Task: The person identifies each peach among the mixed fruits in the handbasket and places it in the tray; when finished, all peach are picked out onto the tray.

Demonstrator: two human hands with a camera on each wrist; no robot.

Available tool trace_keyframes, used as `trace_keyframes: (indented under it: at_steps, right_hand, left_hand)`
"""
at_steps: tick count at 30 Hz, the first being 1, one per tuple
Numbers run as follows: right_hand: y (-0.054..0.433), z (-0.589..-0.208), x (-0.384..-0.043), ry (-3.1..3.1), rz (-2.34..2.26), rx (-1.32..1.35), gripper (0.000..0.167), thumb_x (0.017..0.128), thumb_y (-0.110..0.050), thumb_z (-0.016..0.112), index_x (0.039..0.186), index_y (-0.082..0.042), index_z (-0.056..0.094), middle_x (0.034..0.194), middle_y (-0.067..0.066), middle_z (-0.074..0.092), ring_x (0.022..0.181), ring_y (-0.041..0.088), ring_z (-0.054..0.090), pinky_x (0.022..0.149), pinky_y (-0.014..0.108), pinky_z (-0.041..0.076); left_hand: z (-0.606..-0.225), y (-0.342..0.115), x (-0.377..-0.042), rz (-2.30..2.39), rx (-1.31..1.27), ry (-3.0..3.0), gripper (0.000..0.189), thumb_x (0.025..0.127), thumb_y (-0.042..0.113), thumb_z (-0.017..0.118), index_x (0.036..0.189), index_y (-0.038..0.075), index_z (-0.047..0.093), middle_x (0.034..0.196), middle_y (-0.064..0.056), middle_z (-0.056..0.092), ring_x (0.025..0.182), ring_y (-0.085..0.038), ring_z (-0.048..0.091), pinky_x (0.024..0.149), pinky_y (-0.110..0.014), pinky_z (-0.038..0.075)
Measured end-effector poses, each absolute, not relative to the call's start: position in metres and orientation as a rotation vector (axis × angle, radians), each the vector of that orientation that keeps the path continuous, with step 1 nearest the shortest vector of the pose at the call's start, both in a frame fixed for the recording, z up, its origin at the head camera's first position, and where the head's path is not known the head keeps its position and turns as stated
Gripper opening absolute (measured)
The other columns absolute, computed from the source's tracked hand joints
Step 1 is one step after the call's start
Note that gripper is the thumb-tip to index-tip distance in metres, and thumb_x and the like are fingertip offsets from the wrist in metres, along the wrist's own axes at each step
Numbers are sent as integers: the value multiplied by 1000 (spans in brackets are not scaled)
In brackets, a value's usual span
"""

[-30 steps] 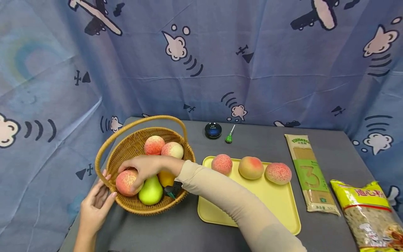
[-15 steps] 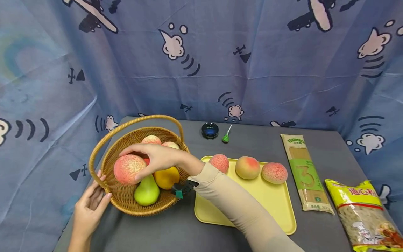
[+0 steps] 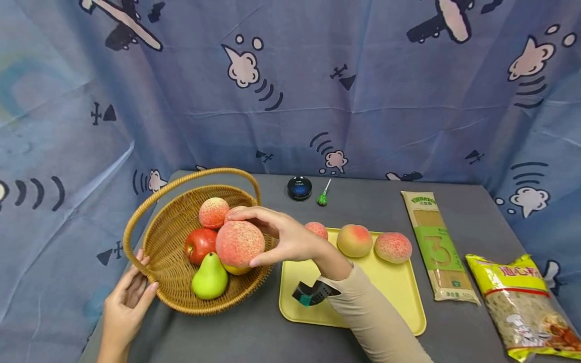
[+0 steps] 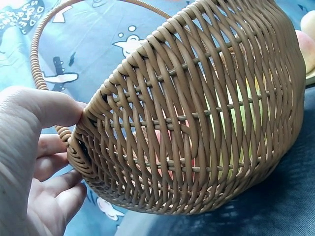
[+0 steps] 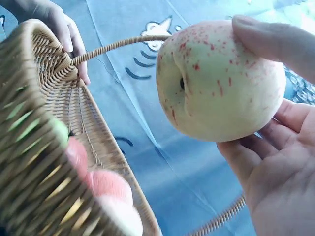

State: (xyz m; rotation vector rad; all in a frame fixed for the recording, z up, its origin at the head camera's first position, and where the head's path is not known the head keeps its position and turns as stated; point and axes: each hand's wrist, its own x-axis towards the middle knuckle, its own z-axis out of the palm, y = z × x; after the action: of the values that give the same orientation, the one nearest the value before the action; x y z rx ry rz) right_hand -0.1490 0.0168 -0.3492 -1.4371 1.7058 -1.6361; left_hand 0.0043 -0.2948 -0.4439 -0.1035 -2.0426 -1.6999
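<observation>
My right hand (image 3: 295,239) grips a pink-and-cream peach (image 3: 240,244), thumb on one side and fingers on the other, above the right part of the wicker basket (image 3: 159,252). In the right wrist view the same peach (image 5: 216,83) shows its pale dimpled end. At the basket's left rim, by the foot of the handle, my left hand (image 3: 122,302) pinches the wicker; the left wrist view shows thumb and fingers on either side of the rim (image 4: 81,123). Inside the basket lie a red apple (image 3: 198,246), a green pear (image 3: 210,277), another peach (image 3: 214,212) and a mostly hidden yellow fruit (image 3: 237,270).
Right of the basket, a yellow tray (image 3: 295,316) bears three peaches along its far side, including a middle one (image 3: 354,240). Behind stand a dark tuna tin (image 3: 299,187) and a green lollipop (image 3: 322,198). A noodle packet (image 3: 440,247) and a yellow-topped bag (image 3: 522,307) lie farther right.
My right hand has lifted the peach from the basket's left side and carried it rightward, uncovering the red apple. The left hand keeps its place on the rim.
</observation>
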Motion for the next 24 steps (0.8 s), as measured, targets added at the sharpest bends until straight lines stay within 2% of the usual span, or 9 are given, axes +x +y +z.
trace_keyframes:
  at_steps: [4,8,13,20,24]
  right_hand:
    - [48,-366,-139,1683,-1748,-1359,71,77,-2,77,138,3,40,141,21,41,129,21,43,108,36,43]
    - [77,-386,-129,1745,-1809,-1262,71,78,0,75,139,2,39,141,24,39,130,20,44,109,32,41]
    - [104,-410,-117,1883,-1801,-1162,71,76,5,75,139,1,40,140,22,41,132,17,43,111,26,38]
    - [130,-446,-105,1980,-1753,-972,69,76,1,76,137,-5,44,138,21,46,131,9,44,110,18,35]
    - [137,-461,-102,2004,-1727,-945,68,77,-1,76,137,-3,44,137,22,46,129,7,45,108,15,35]
  left_hand:
    - [-445,-294,5,-1722,-139,-2011,51,82,-27,51,131,-21,39,149,-16,37,137,-11,38,103,-12,39]
    - [-444,-294,4,-1726,-168,-1995,51,81,-27,50,131,-22,40,148,-17,38,137,-12,38,103,-13,39]
    - [-444,-294,4,-1724,-159,-2000,51,82,-27,50,131,-21,40,149,-16,38,136,-11,39,102,-13,39]
    - [-444,-293,5,-1732,-148,-2005,51,82,-26,50,132,-22,38,150,-16,36,136,-11,39,102,-12,39]
    - [-443,-294,5,-1728,-145,-2017,51,82,-26,50,132,-22,38,150,-16,36,136,-10,39,103,-12,39]
